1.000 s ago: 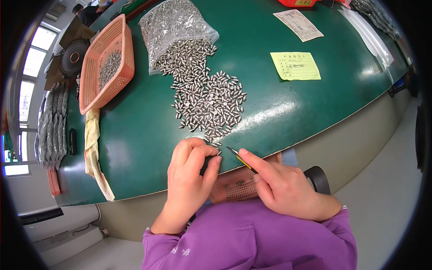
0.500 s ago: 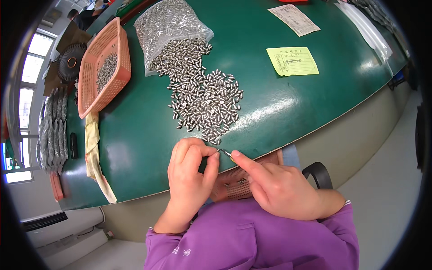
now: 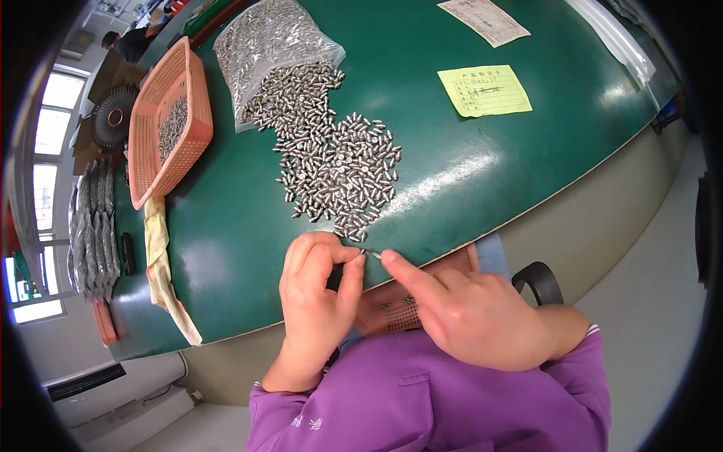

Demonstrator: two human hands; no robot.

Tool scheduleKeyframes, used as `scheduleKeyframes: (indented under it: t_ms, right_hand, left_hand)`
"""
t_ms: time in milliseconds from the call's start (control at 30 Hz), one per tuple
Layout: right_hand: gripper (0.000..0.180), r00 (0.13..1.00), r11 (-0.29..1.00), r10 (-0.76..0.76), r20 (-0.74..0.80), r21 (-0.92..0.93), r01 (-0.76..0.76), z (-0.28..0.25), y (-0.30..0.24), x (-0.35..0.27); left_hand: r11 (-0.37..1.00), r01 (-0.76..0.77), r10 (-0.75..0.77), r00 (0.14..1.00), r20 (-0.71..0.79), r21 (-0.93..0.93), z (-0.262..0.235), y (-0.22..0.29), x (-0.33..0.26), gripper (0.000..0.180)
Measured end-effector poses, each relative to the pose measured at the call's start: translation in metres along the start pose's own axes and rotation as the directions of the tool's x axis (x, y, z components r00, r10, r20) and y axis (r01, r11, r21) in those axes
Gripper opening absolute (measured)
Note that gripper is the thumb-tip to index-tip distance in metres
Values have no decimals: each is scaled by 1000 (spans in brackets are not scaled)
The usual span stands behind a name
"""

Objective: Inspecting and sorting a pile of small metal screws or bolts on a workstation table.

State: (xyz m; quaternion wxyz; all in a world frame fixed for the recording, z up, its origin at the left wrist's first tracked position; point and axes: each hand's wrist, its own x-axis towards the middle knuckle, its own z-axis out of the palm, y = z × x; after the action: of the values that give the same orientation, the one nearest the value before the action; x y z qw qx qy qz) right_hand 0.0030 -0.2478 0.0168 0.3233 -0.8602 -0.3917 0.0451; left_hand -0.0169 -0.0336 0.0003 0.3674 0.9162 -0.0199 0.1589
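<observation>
Both hands meet at the near edge of the green surface (image 3: 226,248), just below the loose heap of small metal pins (image 3: 335,162), which I take as my landmark. The left hand (image 3: 316,305) is curled, thumb and fingers pinched together; the right hand (image 3: 467,313) reaches in with its forefinger and thumb, and a single pin (image 3: 371,255) is nipped between the two hands' fingertips, just off the heap's near tip. Whether the left palm hides more pins I cannot tell.

To do this well, I'd judge, one wants a light fingertip pinch, turning the pin so its whole length shows, and keeping it over the surface so a slip rolls nowhere far.

The pins are short, bright, rounded at one end, and shine like polished steel. Beyond the heap a clear plastic bag (image 3: 267,45) spills more. Left of the heap sits an orange mesh basket (image 3: 147,162) with some pins inside; right of it, a yellow paper slip (image 3: 483,90). The surface is smooth and glossy.
</observation>
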Motion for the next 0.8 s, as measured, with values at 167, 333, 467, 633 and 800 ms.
scheduleKeyframes:
  t_ms: [167,333,467,633,800]
  right_hand:
    - [67,998,998,57,37,-37,-55,-2,-7,-1]
    - [65,995,995,85,-59,50,-82,11,2,-11]
    - [66,993,996,81,-81,50,-77,11,3,-12]
    - [66,996,996,73,-53,46,-70,11,3,-9]
    - [66,996,997,74,-40,40,-72,12,2,-7]
  left_hand:
    - [1000,13,-13,1000,23,-4,-2,0,1,17]
    - [998,-63,66,983,171,-19,-18,6,-2,21]
    - [988,110,-105,993,51,-104,-9,7,3,19]
    - [988,-66,69,998,-14,142,-1,-3,8,17]
    - [992,-32,33,999,0,125,0,2,7,16]
